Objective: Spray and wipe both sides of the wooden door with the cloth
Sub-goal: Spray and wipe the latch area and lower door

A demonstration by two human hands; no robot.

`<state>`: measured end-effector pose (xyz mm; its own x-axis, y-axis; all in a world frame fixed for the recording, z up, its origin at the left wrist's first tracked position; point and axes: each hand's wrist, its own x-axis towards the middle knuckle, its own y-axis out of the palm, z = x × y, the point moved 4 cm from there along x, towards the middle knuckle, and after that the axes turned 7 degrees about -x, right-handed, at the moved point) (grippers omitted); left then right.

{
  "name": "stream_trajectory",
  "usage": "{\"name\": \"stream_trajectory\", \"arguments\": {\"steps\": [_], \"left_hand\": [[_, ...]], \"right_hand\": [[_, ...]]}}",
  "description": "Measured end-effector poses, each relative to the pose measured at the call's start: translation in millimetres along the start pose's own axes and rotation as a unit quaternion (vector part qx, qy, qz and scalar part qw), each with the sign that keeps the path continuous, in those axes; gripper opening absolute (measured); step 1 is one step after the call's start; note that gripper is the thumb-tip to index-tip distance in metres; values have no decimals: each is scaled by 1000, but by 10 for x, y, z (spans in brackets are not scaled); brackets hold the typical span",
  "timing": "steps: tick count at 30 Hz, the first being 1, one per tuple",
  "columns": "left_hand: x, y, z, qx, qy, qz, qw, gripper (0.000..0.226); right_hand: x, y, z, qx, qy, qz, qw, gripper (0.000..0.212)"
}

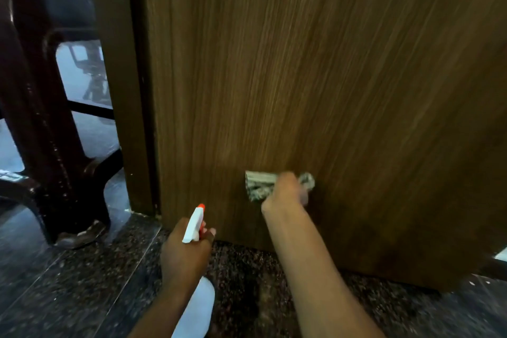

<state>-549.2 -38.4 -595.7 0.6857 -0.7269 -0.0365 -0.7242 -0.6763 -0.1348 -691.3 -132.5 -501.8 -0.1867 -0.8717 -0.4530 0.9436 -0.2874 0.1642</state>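
The wooden door [315, 77] fills most of the view, its brown grained face reaching down to the floor. My right hand [286, 191] grips a crumpled grey-white cloth [259, 185] and presses it against the door's lower part. My left hand [186, 250] holds a white spray bottle [193, 228] by the neck; its orange nozzle points toward the door's bottom left corner. The bottle's pale body [196, 310] hangs below my wrist.
The brown door frame [120, 90] stands left of the door. Further left is dark wooden furniture with a curved leg [55, 159] on the floor. The floor is dark speckled stone [260, 282] with glossy tiles at the left.
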Motion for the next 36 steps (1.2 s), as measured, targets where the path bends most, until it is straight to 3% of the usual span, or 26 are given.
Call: {"name": "stream_trajectory", "arguments": {"steps": [5, 9, 11, 14, 16, 21, 25, 28, 36], "left_hand": [[17, 28, -182, -44, -5, -1, 999, 21], [45, 100, -631, -67, 50, 12, 996, 24], [60, 122, -914, -71, 88, 21, 993, 25], [46, 163, -1199, -93, 113, 29, 989, 20], [13, 211, -1309, -92, 120, 34, 988, 22], [-116, 438, -1696, -77, 104, 60, 990, 23], [-311, 585, -2277, -57, 94, 79, 991, 21], [-481, 670, -2959, -37, 70, 97, 992, 18], [-928, 869, -5112, 8, 39, 159, 987, 14]], "right_hand": [[-378, 227, 729, 139, -139, -14, 980, 36], [-378, 18, 595, 75, -233, -28, 969, 30], [-370, -191, 467, 61, -279, -69, 956, 37], [-389, -547, 428, 5, -358, -199, 912, 47], [-424, -722, 460, -26, -370, -264, 891, 51], [-425, -952, 696, -37, -277, -273, 921, 46], [-444, -1072, 1089, 22, -133, -239, 962, 19], [-676, -1142, 1595, 62, -16, -196, 978, 16], [-1637, -1452, 3576, 135, 122, -145, 973, 13]]}}
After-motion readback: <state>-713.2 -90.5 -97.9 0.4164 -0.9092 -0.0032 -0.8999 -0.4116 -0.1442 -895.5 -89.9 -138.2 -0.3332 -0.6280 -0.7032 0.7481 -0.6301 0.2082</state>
